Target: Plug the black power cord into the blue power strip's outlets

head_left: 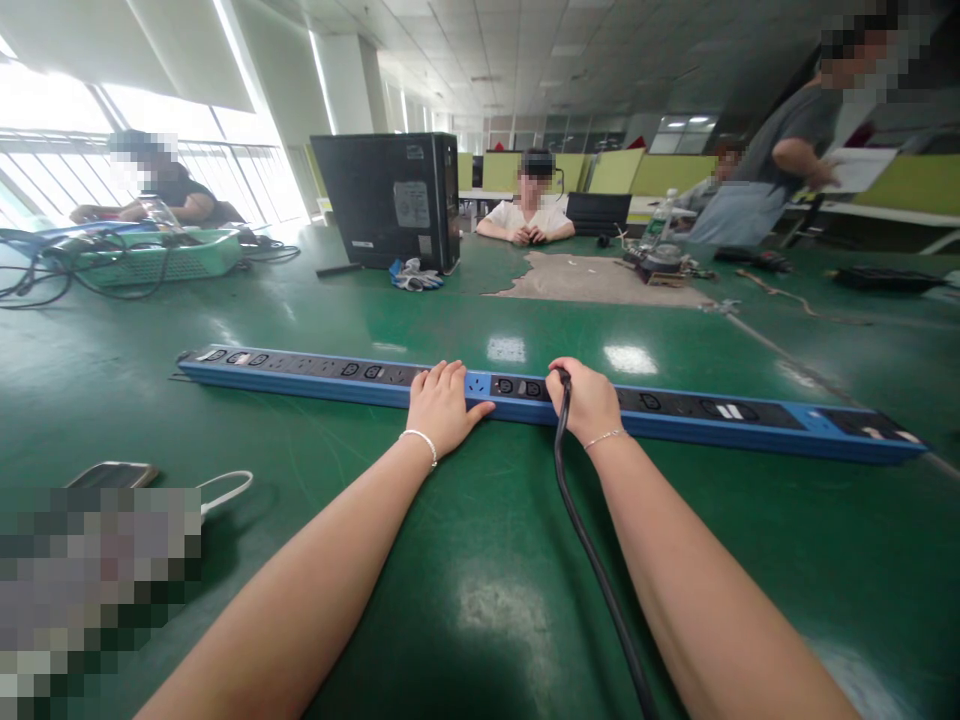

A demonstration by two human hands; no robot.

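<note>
A long blue power strip (pixel 517 411) with a black top and rows of sockets lies crosswise on the green table. My left hand (pixel 442 405) grips it near the middle, fingers over the far edge and thumb along the near side. To the right, my right hand (pixel 589 398) is closed around the plug end of a black power cord (pixel 581 500), at the strip's top. The plug itself is hidden by my fingers, so whether it sits in a socket cannot be seen. The cord hangs down toward me between my arms.
Beyond the strip stand a black computer case (pixel 382 200), a pair of gloves (pixel 415 275) and a green basket (pixel 157 260) with cables. A phone (pixel 112 475) lies at the near left. One person (pixel 525 215) sits opposite; others are at both sides.
</note>
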